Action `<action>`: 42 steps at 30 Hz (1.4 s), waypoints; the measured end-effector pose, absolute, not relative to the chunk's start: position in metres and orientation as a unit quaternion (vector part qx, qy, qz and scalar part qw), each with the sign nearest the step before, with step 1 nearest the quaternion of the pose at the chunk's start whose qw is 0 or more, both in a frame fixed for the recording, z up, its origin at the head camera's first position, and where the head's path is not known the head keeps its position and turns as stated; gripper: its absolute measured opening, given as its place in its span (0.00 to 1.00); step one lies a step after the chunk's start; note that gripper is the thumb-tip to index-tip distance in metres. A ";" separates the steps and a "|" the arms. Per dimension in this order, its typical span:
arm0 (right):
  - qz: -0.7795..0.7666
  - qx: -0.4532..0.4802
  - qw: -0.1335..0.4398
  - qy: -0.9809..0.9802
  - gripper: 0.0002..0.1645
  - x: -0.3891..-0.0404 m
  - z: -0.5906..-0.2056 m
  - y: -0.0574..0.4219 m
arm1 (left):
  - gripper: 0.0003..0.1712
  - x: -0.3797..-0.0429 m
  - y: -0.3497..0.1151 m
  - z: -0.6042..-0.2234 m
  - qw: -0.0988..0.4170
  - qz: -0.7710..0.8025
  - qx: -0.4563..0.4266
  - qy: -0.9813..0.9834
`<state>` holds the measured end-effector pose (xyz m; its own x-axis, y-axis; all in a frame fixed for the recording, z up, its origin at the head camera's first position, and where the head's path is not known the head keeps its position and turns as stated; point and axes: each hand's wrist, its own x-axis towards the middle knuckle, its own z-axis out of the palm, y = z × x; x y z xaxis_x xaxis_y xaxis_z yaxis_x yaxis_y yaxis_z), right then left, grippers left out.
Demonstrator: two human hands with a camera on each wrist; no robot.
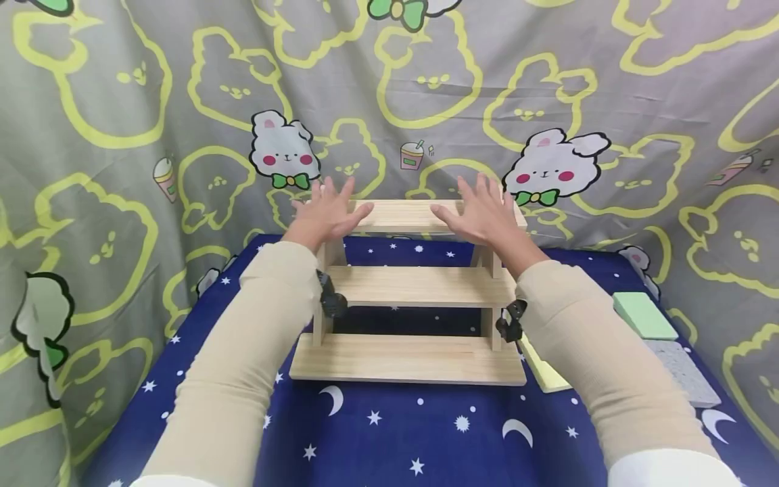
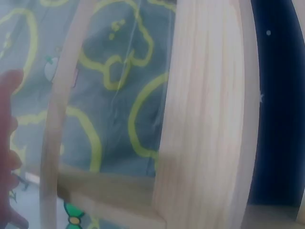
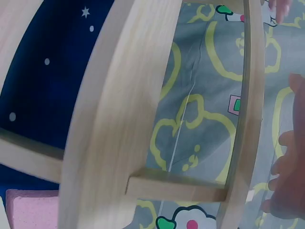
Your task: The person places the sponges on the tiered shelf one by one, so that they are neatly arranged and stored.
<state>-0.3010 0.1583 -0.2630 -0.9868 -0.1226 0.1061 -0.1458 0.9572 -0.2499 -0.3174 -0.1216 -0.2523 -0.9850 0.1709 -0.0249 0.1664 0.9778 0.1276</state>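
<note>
A pale wooden stand with three stepped boards (image 1: 414, 285) stands upright on a dark blue cloth. Over the left end of its top board (image 1: 402, 215) is my left hand (image 1: 325, 213), palm down with fingers spread. My right hand (image 1: 481, 210) is spread the same way over the right end. Neither hand has its fingers curled round the wood, and I cannot tell whether the palms touch it. In the left wrist view only some fingers (image 2: 9, 157) show at the left edge. The right wrist view has blurred fingers (image 3: 288, 167) at its right side, beside the top board (image 3: 250, 109).
Right of the stand lie a yellow slab (image 1: 544, 368), a green slab (image 1: 645, 316) and a speckled grey slab (image 1: 684, 372). A pink slab (image 3: 33, 210) shows in the right wrist view. Behind hangs a grey patterned curtain (image 1: 347, 81). The cloth (image 1: 365, 446) has moons and stars.
</note>
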 end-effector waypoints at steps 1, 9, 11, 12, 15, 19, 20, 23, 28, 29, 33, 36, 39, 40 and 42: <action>0.134 0.069 0.050 -0.987 0.57 -0.299 -0.265 0.161 | 0.49 -0.316 -0.127 -0.253 0.020 0.068 0.085 0.994; 0.156 0.076 0.085 -0.981 0.56 -0.284 -0.275 0.186 | 0.55 -0.304 -0.174 -0.259 0.022 0.111 0.086 0.990; 0.158 0.074 0.098 -0.980 0.56 -0.280 -0.276 0.193 | 0.57 -0.301 -0.187 -0.264 0.028 0.120 0.083 0.989; 0.160 0.073 0.104 -0.979 0.55 -0.277 -0.277 0.197 | 0.57 -0.299 -0.194 -0.267 0.033 0.125 0.083 0.988; 0.174 0.069 0.118 -0.975 0.54 -0.270 -0.281 0.209 | 0.59 -0.295 -0.210 -0.281 0.056 0.142 0.074 0.986; 0.187 0.063 0.128 -0.972 0.53 -0.259 -0.287 0.223 | 0.59 -0.288 -0.223 -0.301 0.079 0.155 0.059 0.983; 0.188 0.063 0.128 -0.972 0.53 -0.257 -0.289 0.225 | 0.59 -0.287 -0.225 -0.305 0.084 0.155 0.056 0.983; 0.189 0.062 0.132 -0.971 0.53 -0.252 -0.295 0.231 | 0.59 -0.282 -0.229 -0.320 0.099 0.161 0.054 0.981; 0.196 0.053 0.144 -0.969 0.51 -0.243 -0.307 0.241 | 0.56 -0.281 -0.232 -0.343 0.109 0.196 0.069 0.972; 0.199 0.050 0.142 -0.968 0.51 -0.240 -0.310 0.242 | 0.55 -0.281 -0.232 -0.347 0.106 0.205 0.074 0.970; 0.214 0.033 0.129 -0.968 0.53 -0.228 -0.323 0.249 | 0.50 -0.280 -0.230 -0.360 0.097 0.254 0.088 0.958; 0.224 0.023 0.116 -0.967 0.54 -0.217 -0.335 0.256 | 0.46 -0.279 -0.230 -0.372 0.105 0.309 0.102 0.940; 0.234 0.016 0.101 -0.967 0.53 -0.207 -0.348 0.262 | 0.42 -0.278 -0.230 -0.382 0.123 0.366 0.107 0.916; 0.236 0.014 0.098 -0.967 0.53 -0.204 -0.352 0.264 | 0.41 -0.278 -0.231 -0.385 0.133 0.386 0.104 0.907; 0.241 0.008 0.086 -0.967 0.53 -0.199 -0.360 0.266 | 0.40 -0.277 -0.232 -0.389 0.156 0.426 0.095 0.886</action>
